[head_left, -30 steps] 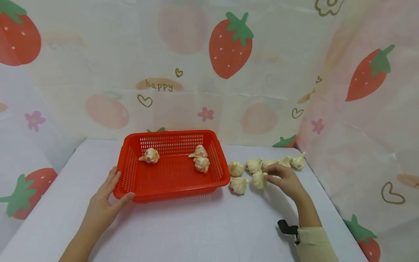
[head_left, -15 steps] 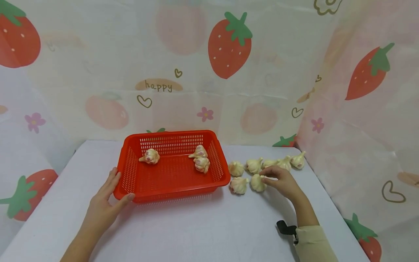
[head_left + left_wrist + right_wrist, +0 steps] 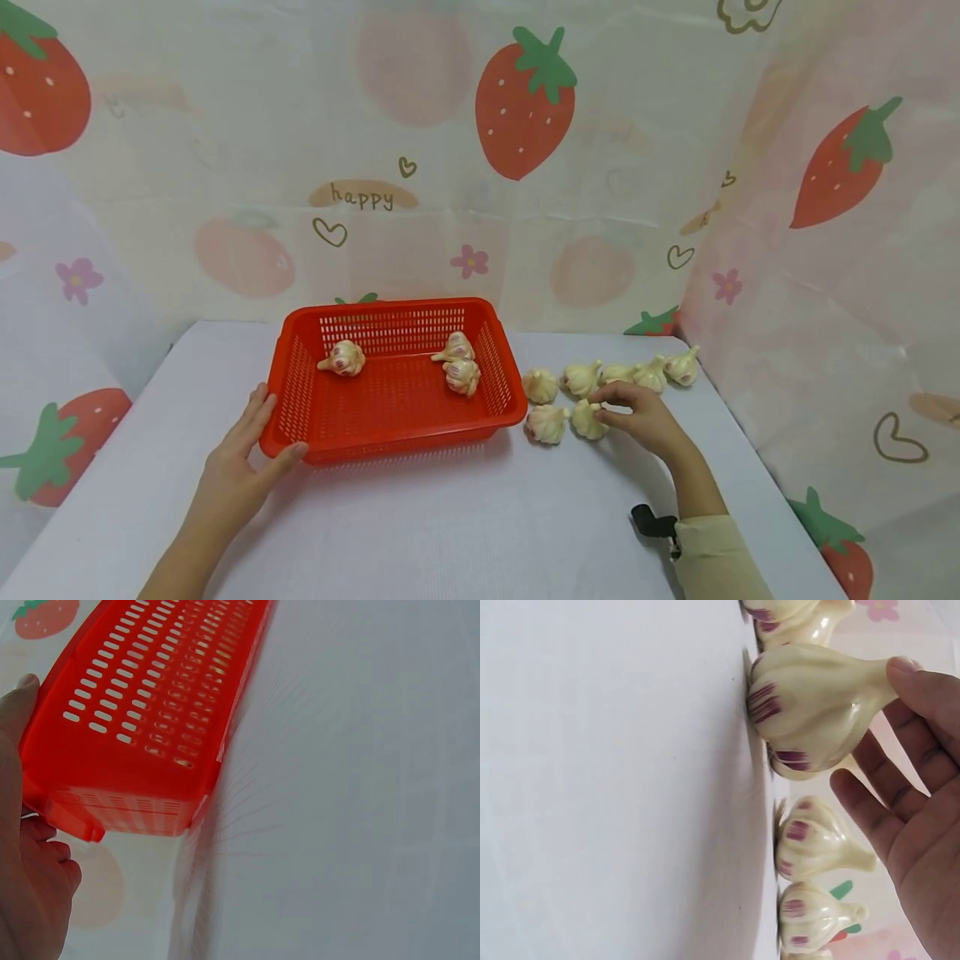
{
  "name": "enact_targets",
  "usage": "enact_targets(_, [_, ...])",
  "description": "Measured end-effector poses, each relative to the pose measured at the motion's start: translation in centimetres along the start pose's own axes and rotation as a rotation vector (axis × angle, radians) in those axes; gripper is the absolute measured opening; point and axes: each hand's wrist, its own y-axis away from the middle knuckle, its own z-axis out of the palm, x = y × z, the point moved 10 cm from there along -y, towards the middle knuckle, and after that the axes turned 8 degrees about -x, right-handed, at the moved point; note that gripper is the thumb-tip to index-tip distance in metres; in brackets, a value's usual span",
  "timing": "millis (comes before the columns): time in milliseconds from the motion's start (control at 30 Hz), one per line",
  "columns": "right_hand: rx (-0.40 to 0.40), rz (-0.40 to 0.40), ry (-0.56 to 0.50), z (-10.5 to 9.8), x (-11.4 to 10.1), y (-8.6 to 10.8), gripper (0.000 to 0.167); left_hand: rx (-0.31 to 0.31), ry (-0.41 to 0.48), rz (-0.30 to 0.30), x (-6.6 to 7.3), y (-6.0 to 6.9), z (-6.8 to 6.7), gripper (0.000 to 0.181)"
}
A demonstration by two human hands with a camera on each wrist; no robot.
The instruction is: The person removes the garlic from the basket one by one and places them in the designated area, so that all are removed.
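Pinching the stem of a garlic bulb (image 3: 588, 419) between thumb and fingertips, the right grip (image 3: 645, 417) has the bulb low at its left, at or just above the worktop (image 3: 450, 517); I cannot tell which. From the right wrist, the thumb covers the stem's tip, and its meeting point with the opposite finger is hard to make out. Just beyond this grip, a back row of 5 bulbs (image 3: 581, 379) lies on the worktop; its middle bulb (image 3: 617, 372) is partly hidden by the fingers. Left of the pinched bulb lies 1 near bulb (image 3: 546, 424).

Holding the red basket (image 3: 412, 437) at its near left corner, the left grip (image 3: 236, 467) has its thumb on the rim and its fingers at the end wall, partly cut off in the left wrist view. Inside, 1 bulb (image 3: 347, 358) lies nearer this grip, and 2 touching bulbs (image 3: 461, 377) lie toward the right grip. The right sleeve (image 3: 720, 558) and left forearm (image 3: 183, 550) run out of the head view below.

Worktop stretches nearer the person, between both forearms. Its right edge runs beside the right grip; the back edge meets a strawberry-printed backdrop (image 3: 420, 250) beyond both grips.
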Motion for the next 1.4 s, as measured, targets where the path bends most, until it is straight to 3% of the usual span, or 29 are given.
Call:
enact_targets(300, [0.004, -0.028, 0.038, 0.51, -0.14, -0.24, 0.024, -0.006, 0.014, -0.007, -0.06, 0.07, 0.03, 0.09])
enact_targets(633, [-0.002, 0.007, 0.006, 0.92, 0.65, -0.47, 0.027, -0.009, 0.006, -0.017, -0.01, 0.03, -0.01, 0.091])
enact_targets(900, [-0.005, 0.028, 0.044, 0.57, 0.63, -0.05, 0.029, -0.009, 0.01, -0.015, -0.01, -0.01, -0.01, 0.09])
enact_targets(1400, [-0.023, 0.022, 0.018, 0.74, 0.81, -0.33, 0.03, 0.001, 0.008, -0.008, 0.34, 0.07, -0.23, 0.091])
